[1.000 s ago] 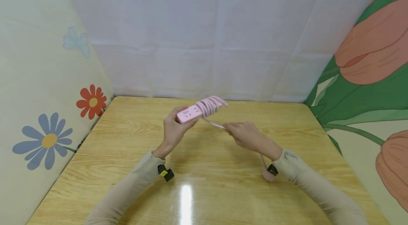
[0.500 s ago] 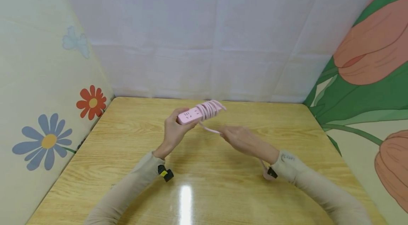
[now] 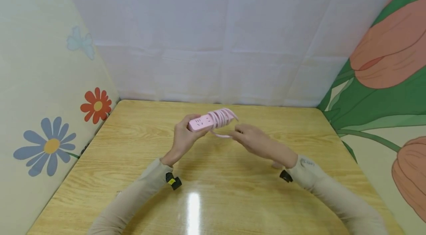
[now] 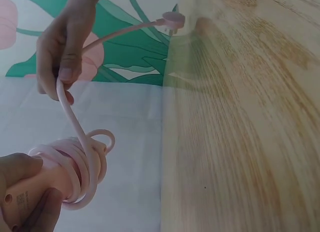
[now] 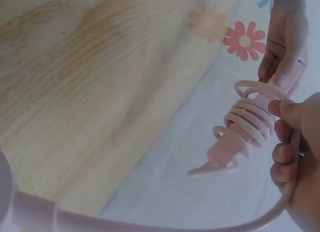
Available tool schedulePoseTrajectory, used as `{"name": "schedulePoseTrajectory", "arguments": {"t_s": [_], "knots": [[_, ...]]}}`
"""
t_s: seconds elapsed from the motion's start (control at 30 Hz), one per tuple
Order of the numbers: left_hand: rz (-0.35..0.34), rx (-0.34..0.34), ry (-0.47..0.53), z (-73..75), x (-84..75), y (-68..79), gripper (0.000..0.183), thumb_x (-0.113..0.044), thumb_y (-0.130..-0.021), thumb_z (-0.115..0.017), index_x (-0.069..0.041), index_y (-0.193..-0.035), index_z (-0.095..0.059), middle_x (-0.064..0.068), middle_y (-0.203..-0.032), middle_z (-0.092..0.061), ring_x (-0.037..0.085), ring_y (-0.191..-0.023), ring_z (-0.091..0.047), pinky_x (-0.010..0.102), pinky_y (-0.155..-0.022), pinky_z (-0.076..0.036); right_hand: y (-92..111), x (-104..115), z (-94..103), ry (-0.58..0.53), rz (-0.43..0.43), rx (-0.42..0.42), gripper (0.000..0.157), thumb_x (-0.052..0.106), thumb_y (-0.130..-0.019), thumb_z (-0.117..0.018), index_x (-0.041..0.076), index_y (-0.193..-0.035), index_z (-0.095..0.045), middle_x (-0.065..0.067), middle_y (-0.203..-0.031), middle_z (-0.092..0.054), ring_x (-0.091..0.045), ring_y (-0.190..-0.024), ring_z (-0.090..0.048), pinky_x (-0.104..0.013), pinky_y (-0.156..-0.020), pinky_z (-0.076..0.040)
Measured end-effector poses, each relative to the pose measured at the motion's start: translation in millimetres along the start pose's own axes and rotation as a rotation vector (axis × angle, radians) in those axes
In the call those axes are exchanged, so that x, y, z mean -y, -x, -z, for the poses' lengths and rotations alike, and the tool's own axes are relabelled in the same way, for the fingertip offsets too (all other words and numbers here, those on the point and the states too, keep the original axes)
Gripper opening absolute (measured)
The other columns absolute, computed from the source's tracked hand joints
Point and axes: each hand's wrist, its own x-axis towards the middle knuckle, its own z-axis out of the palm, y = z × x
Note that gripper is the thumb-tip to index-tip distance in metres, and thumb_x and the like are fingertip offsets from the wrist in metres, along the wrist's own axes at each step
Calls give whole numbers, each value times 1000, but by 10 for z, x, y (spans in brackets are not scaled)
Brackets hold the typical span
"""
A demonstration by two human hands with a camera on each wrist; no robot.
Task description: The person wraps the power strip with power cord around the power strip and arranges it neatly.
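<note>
My left hand (image 3: pixel 184 135) grips one end of a pink power strip (image 3: pixel 199 123), which is held up over the table with its socket face showing. Several turns of its pale pink cord (image 3: pixel 220 117) are wound round the far half of the strip. From the coils the cord runs across to my right hand (image 3: pixel 251 139), whose thumb and fingers pinch it. In the left wrist view the free end of the cord continues past the right hand to a plug (image 4: pixel 173 20) with its prongs showing. The head view has the plug mostly hidden behind the right wrist.
A wood-grain table (image 3: pixel 149 205) spreads beneath both hands. A white cloth backdrop (image 3: pixel 199 42) stands behind its far edge. Panels with painted flowers rise at the left (image 3: pixel 51 146) and right (image 3: pixel 392 50) sides.
The power strip has shifted slightly right and down in the left hand. My right hand dipped slightly and then came back up, and the cord between the hands now hangs in a shorter bend.
</note>
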Motion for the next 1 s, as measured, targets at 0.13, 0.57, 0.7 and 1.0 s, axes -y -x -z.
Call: {"name": "schedulePoseTrajectory", "arguments": {"t_s": [0.13,0.57,0.7,1.0], "knots": [[-14,24,-8,19,11,20,50,-4,-71,-89,2,-116,-66,19,-108,-69,27,-91,-65,26,-68,-54,-42,-31,64,86,9,-9,22,15,-104,-51,2,-106,-69,-6,-85,-57,-16,-67,-50,-27,-55,-45],[21,228,-34,3,64,123,52,-2,-75,-85,4,-122,-63,17,-110,-68,26,-91,-64,31,-70,-55,-89,-74,237,279,106,-16,37,8,-107,-37,6,-99,-73,-8,-88,-62,-19,-68,-55,-27,-52,-47],[59,308,-89,-8,55,150,54,-5,-78,-83,3,-126,-60,15,-108,-67,22,-88,-63,30,-69,-56,-82,-81,243,299,133,-43,24,0,-101,-50,5,-98,-73,-7,-88,-63,-19,-70,-56,-28,-55,-49],[44,383,-156,-33,58,161,45,-13,-79,-84,-1,-117,-63,7,-101,-68,17,-83,-62,30,-68,-54,-109,-120,248,389,198,-129,41,6,-108,-35,7,-93,-73,-6,-85,-62,-19,-67,-53,-27,-52,-45]]}}
